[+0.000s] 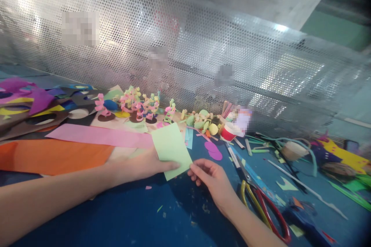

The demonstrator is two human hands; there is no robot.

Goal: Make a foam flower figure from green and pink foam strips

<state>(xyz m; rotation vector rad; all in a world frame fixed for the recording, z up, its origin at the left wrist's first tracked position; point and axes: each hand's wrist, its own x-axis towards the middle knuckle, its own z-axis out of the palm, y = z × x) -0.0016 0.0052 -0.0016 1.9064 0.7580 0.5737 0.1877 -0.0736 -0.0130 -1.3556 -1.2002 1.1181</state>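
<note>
Here, fingers hold green paper edges above tabletop.

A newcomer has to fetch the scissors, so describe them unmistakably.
On the blue table, find the person's right hand. The scissors lie just to the right of it, handles toward the person. Unlike anything beside them, they have two big handle loops, one red and one yellow.
</note>
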